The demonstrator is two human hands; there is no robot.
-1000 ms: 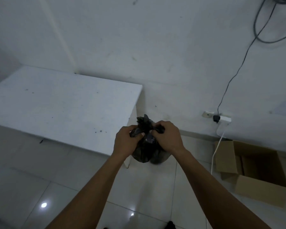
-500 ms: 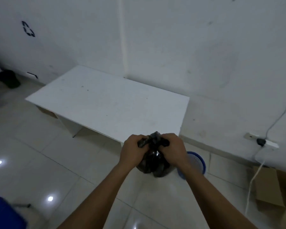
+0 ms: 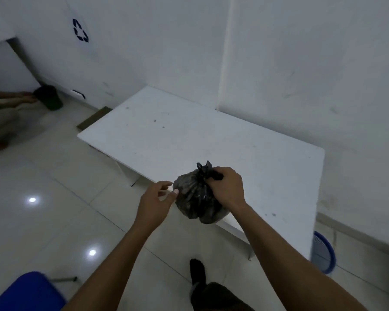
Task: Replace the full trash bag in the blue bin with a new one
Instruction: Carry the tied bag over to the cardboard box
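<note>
R hand point(image 3: 226, 187) is fisted tight round the knotted neck of the black trash bag point(image 3: 195, 199), w/ a tuft of plastic poking up past the knuckles at 12. The bag is tied off and bulging, and it hangs in the air under that fist at approx 6 o'clock of view centre, in front of the near edge of the white table point(image 3: 211, 135). L hand point(image 3: 155, 199) sits at 9 o'clock of the bag w/ fingers loose and spread, holding nothing. Its thumb tip is right at the bag's side; we can't tell if it's touching or just shy. Blue bin point(image 3: 323, 254) is on the tile floor point(image 3: 65, 221) at 4 o'clock, well apart from the bag. It's partly hidden behind the table's right corner, mesh wall showing. Our foot point(image 3: 198, 273) in dark footwear is low at 6. Blue object point(image 3: 27, 292) at 7 is blurred, so no ID. Recycling mark point(image 3: 80, 30) is on the wall at 11. Second person point(image 3: 0, 117) crouches at 9, hands at a dark bucket point(image 3: 48, 97) against the wall.
</note>
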